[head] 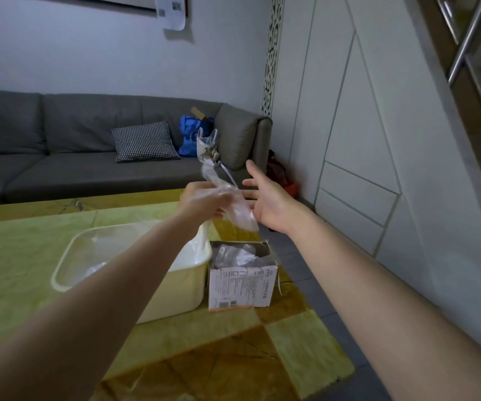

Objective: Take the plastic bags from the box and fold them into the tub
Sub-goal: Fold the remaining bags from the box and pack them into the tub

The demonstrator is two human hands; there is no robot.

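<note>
Behind our yellow-green table runs a grey sofa with a checked cushion and a blue bag. Our left hand has its fingers curled round a clear plastic bag, held up in the air over the table's far right corner, while our right hand is just beside it, fingers spread and holding nothing. Below them the cream tub sits near the table's right edge, touching the open box with more bags inside.
</note>
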